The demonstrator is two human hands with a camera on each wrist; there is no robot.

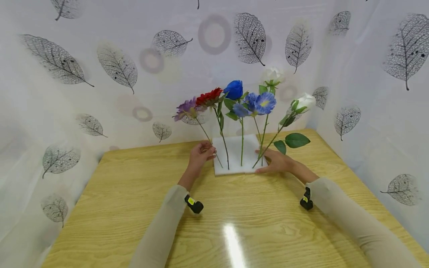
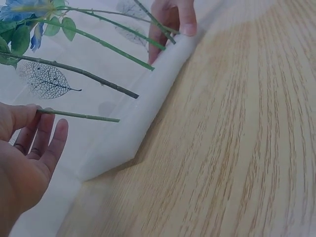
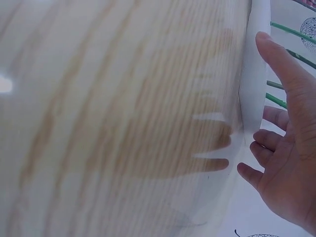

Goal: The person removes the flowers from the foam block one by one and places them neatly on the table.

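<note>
My left hand pinches the thin stem of a purple flower between thumb and index finger, seen close in the left wrist view, where the stem's foot meets the white foam board. The other fingers are loosely bent. At the board's right end, my right hand holds the edge, thumb at the front corner and fingers farther back. Standing in the board are a red flower, a blue rose, a blue-violet flower and two white roses, one upright, one leaning right.
The board lies toward the back of a wooden table. A leaf-printed curtain stands behind and along both sides. Green leaves on the leaning white rose's stem hang above my right hand.
</note>
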